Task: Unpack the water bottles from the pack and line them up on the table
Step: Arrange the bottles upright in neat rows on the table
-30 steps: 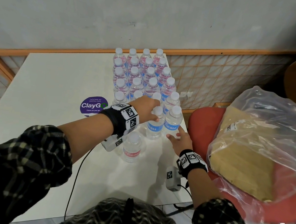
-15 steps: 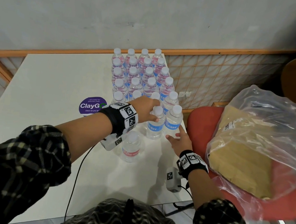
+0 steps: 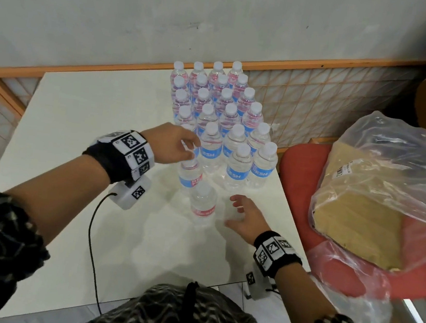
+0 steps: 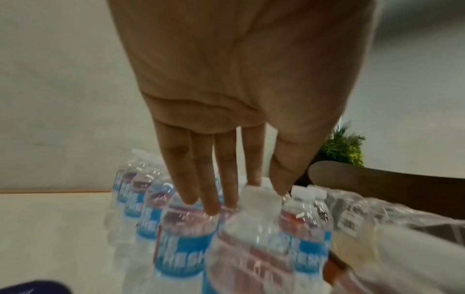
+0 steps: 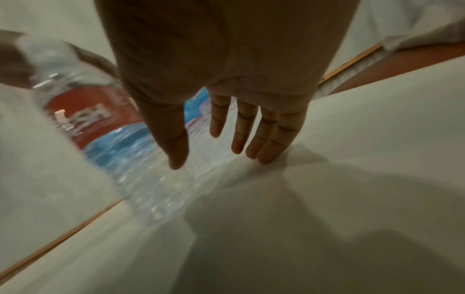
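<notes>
Room: plain grey wall (image 3: 117,13) behind, white table (image 3: 90,118) in front of it, orange lattice panel along the edge.
Head view, bottles: big block of water bottles (image 3: 216,99) standing upright in rows at the table's far right side, white caps, blue and red labels.
Head view, left hand: left hand (image 3: 173,146) is reaching over the near left corner of the block, fingertips pinching the cap of a front bottle (image 3: 189,177).
Head view, right hand: right hand (image 3: 246,217) sits low over the table just right of a lone bottle (image 3: 202,206) that stands nearest the person; fingers spread and loose, grasping nothing.
Head view, side stuff: red chair (image 3: 303,167) beside the table with a clear plastic bag (image 3: 395,169) lying on it.
Left wrist view: pretty blurry, fingers (image 4: 208,189) point down onto the bottle tops, index and thumb either side of one cap (image 4: 261,199).
Right wrist view: fingers (image 5: 266,137) straight and splayed, fingertips near the tabletop, red-and-blue labelled bottle just left of the thumb, not touching as far as I can tell.
</notes>
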`<state>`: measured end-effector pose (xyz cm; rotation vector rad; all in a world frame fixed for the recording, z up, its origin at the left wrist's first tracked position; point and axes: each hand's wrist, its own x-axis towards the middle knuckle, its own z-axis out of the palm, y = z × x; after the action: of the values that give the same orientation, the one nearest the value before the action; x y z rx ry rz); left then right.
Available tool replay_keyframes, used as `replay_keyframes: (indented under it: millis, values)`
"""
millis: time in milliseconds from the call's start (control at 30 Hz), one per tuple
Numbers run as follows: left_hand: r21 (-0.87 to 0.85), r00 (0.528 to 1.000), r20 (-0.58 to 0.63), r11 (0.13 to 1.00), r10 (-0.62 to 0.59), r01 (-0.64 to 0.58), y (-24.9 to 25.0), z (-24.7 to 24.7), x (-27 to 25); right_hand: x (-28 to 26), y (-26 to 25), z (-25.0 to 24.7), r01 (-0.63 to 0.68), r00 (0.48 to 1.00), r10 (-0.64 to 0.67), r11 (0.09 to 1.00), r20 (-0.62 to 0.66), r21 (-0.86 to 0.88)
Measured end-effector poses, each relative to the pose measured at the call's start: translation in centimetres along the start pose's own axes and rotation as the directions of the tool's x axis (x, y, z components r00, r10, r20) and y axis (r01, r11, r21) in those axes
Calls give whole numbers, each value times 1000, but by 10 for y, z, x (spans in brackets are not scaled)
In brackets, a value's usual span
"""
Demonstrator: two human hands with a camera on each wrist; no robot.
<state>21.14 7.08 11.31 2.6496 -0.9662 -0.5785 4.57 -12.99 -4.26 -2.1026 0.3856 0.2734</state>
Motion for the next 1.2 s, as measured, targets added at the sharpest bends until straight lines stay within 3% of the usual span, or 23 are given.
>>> replay_keyframes:
  millis: [133, 300, 500, 633, 767, 900, 1000, 1100, 1200]
  values:
    - [-93, 996, 74, 995, 54, -47, -22, 23, -14, -12, -21, 40, 47, 999, -47, 999, 17, 26]
    - [-68, 992, 39, 991, 118, -115, -25, 37, -21, -4, -45, 72, 70, 981, -52, 993, -186, 91]
    - [146, 1000, -27, 989, -5, 9, -23, 37, -21, -4, -44, 70, 39, 947, 63, 951, -314, 308]
    - [25, 996, 73, 999, 46, -48, -31, 40, -24, -5, -51, 65, 130, 921, -6, 948, -390, 292]
    - [-56, 999, 7, 998, 43, -42, -35, 50, -24, -3, -65, 66, 183, 911, -65, 948, -406, 259]
    - [-166, 1000, -14, 986, 7, -9, -39, 58, -26, -1, -65, 67, 131, 922, -15, 952, -386, 277]
    - [-203, 998, -3, 977, -61, 59, -44, 68, -31, -2, -59, 72, 25, 923, 97, 951, -372, 309]
    - [-238, 993, 0, 965, -115, 112, -47, 80, -32, -2, -52, 82, -81, 908, 215, 933, -361, 352]
    - [-283, 988, -2, 948, -153, 146, -50, 88, -27, 3, -52, 85, -107, 893, 257, 919, -369, 379]
